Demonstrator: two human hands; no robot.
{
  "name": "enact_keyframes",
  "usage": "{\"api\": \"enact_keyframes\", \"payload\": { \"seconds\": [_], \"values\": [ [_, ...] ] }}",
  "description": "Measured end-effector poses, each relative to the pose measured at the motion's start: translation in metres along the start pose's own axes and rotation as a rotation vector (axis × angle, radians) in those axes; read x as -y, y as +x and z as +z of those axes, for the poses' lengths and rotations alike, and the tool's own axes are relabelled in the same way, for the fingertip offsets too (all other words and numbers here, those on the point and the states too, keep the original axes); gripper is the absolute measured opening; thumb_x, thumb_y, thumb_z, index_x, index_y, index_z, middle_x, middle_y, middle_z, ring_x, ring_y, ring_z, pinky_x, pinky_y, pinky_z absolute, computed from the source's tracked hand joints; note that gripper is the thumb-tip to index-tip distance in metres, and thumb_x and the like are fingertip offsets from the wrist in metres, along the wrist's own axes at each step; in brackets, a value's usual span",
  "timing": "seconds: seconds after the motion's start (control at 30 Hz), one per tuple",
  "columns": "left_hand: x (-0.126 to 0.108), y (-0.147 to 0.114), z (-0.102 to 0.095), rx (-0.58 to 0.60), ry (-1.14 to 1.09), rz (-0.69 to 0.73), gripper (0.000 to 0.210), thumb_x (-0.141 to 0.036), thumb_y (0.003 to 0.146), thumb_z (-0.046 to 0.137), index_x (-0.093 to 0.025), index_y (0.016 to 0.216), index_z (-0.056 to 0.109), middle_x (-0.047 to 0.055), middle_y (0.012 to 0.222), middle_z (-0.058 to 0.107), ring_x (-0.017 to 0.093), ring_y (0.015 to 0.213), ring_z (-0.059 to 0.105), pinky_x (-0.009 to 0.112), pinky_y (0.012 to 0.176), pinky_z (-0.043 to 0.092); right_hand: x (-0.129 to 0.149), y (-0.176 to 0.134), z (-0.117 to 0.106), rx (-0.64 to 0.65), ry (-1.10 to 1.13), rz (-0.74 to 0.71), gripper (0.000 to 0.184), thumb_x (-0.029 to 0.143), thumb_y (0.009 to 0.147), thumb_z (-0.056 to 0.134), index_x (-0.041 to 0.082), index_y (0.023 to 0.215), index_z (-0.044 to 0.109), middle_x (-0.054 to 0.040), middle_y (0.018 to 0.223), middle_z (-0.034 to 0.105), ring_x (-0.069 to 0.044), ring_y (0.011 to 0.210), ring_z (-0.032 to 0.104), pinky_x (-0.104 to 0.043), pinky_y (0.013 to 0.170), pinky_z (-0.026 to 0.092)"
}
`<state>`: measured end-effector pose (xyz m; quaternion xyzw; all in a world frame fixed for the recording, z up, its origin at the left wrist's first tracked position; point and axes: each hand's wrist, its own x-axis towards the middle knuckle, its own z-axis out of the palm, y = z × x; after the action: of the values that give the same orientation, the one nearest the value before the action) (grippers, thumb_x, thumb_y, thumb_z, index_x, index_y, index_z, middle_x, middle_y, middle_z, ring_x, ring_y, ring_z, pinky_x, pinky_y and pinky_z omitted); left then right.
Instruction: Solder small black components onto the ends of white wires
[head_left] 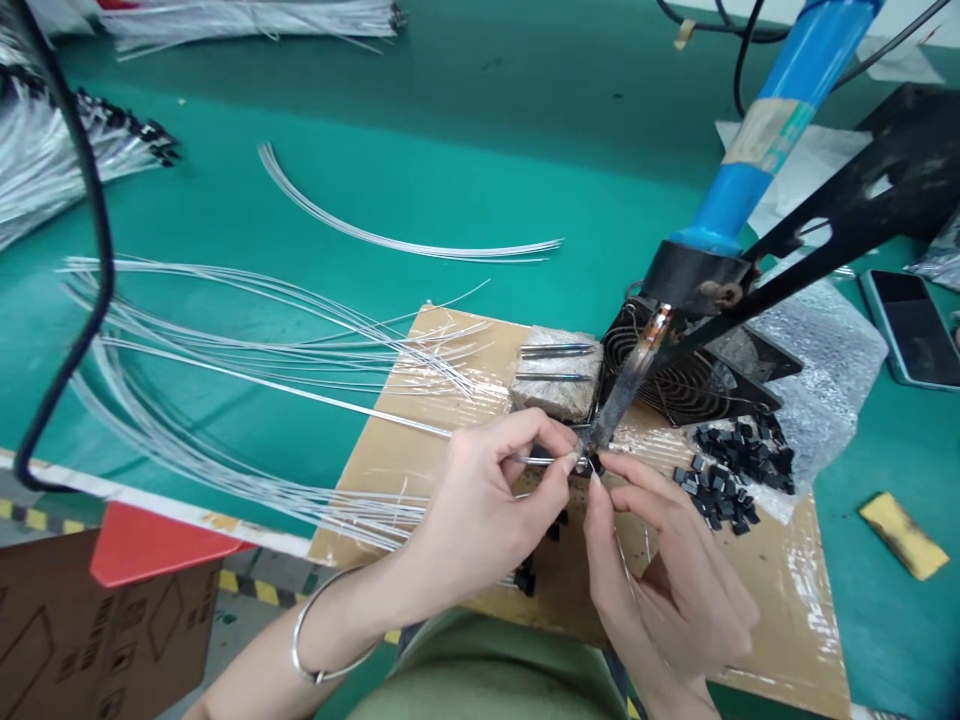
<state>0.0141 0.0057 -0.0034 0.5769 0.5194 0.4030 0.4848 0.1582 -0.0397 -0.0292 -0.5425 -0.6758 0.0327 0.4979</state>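
My left hand (487, 510) is closed in a pinch on a thin white wire (397, 418), which runs off to the left. Its end is at the tip of a soldering iron (627, 385). The iron has a blue handle and is clamped in a black stand (840, 220), pointing down. Close by on the right, my right hand (667, 570) pinches a fine solder wire (624, 560) that trails down past the palm. Both hands' fingertips meet just under the iron's tip, and the joint itself is too small to make out.
A cardboard sheet (780, 600) lies under the work. Several white wires (247, 350) spread leftward. Small black connectors (739, 465) are piled beside a black fan (675, 370). A phone (915, 325), a yellow sponge (904, 535) and a hanging black cable (94, 200) are around.
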Motion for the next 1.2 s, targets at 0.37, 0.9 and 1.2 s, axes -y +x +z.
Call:
{"api": "enact_keyframes", "payload": {
  "seconds": [0.37,0.9,1.2],
  "values": [
    [0.0013,-0.0008,-0.0013,-0.007,-0.010,0.006,0.012,-0.015,0.090,0.065,-0.015,0.080,0.071,0.004,0.082,0.077,0.012,0.067,0.065,0.021,0.058,0.047,0.0003,0.0002,-0.0006,-0.001,0.004,0.005,0.018,-0.002,0.091,0.078,0.014,0.093,0.070,-0.0090,0.094,0.082,-0.016,0.086,0.082,-0.025,0.088,0.068],
    [0.0026,-0.0025,-0.0016,0.024,0.008,-0.024,0.013,-0.020,0.091,0.064,-0.016,0.081,0.071,0.007,0.085,0.078,0.018,0.077,0.073,0.025,0.060,0.048,0.0024,0.0040,0.0015,-0.031,-0.027,-0.015,0.015,0.000,0.095,0.076,0.013,0.090,0.070,-0.0083,0.089,0.081,-0.014,0.083,0.081,-0.024,0.088,0.068],
    [0.0013,-0.0028,-0.0023,0.016,0.018,-0.008,0.012,-0.018,0.091,0.064,-0.016,0.082,0.071,0.007,0.085,0.078,0.015,0.068,0.068,0.025,0.054,0.043,-0.0003,0.0040,0.0012,-0.019,-0.016,-0.028,0.018,0.000,0.093,0.076,0.017,0.096,0.070,-0.0079,0.093,0.082,-0.017,0.081,0.081,-0.029,0.080,0.069]
  ]
}}
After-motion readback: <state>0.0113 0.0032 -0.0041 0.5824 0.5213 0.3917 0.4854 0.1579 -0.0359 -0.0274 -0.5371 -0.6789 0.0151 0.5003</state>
